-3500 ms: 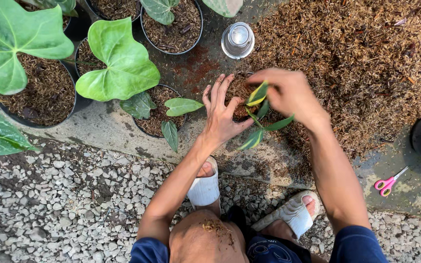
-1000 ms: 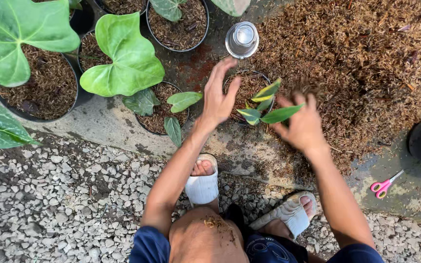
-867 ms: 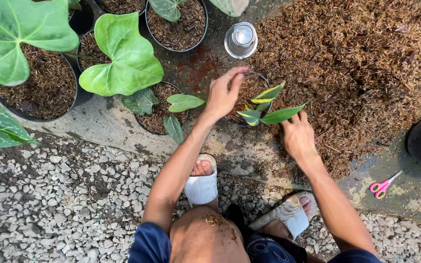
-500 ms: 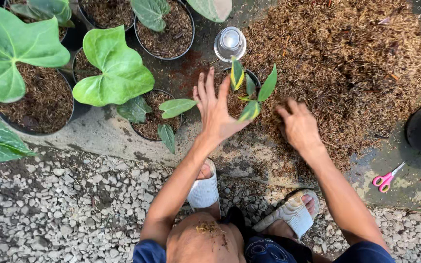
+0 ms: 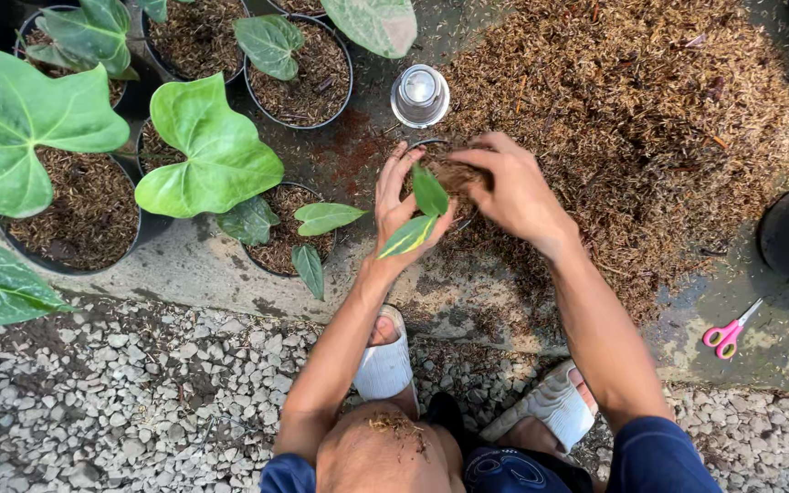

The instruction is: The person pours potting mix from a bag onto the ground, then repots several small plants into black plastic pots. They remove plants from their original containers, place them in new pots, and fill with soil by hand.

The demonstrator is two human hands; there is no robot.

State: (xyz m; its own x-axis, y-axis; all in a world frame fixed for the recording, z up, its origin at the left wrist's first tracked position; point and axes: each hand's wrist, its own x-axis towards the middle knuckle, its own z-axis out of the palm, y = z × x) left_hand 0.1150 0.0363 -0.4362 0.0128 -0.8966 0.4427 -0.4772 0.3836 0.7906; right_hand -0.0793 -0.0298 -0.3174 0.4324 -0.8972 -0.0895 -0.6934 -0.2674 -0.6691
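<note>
Our left hand (image 5: 399,205), fingers spread, steadies the seedling (image 5: 420,212) in its small black pot (image 5: 431,146). Our right hand (image 5: 509,187) pinches brown mulch (image 5: 457,173) over it, beside the mulch heap (image 5: 623,119).

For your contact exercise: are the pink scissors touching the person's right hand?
Apart. The head view shows the pink scissors lying on the concrete, with a wide stretch of ground between them and the right hand.
</note>
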